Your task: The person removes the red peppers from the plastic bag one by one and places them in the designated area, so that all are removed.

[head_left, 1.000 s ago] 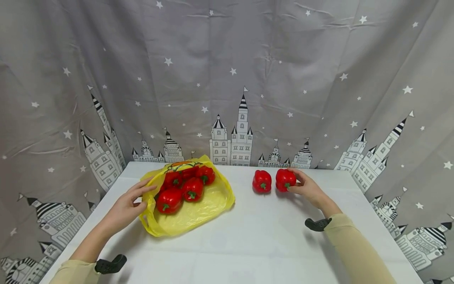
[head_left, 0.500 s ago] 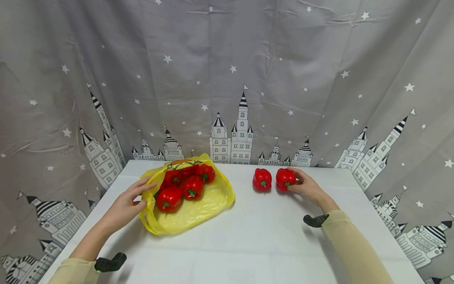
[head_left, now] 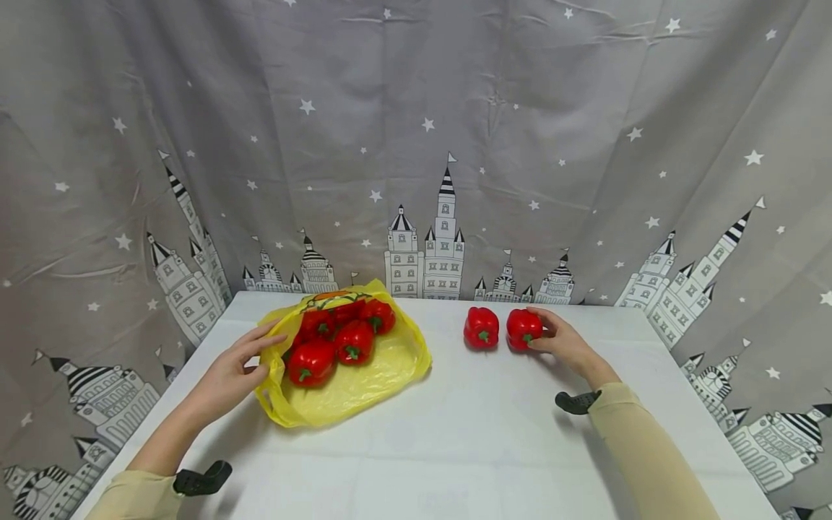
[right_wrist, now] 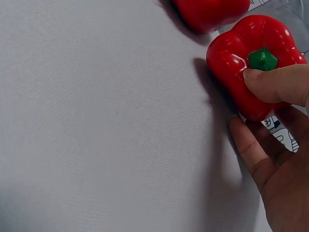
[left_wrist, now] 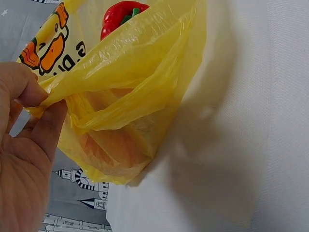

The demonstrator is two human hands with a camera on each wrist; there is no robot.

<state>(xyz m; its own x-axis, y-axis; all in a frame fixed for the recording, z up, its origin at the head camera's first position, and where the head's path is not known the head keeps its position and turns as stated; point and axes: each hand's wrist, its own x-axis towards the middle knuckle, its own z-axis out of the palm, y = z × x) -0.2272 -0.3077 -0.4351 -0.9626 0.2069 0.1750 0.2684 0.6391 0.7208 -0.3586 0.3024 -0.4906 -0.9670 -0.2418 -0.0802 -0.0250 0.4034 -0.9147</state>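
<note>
Left hand (head_left: 229, 373) pinches the yellow bag's (head_left: 364, 375) rim, propping its mouth open. Right of the bag, right hand (head_left: 564, 342) grips a red bell pepper (head_left: 523, 327), steadying it upright.

Long beige sleeves (head_left: 640, 448) are worn on both arms, ending short of the wrists. A small black device (head_left: 575, 401) is strapped at each wrist. Both hands are left bare.

Red peppers (head_left: 482, 327) with green stems, a yellow bag (head_left: 364, 379), a white table (head_left: 455, 448), grey star-and-castle curtain (head_left: 416, 144).
</note>
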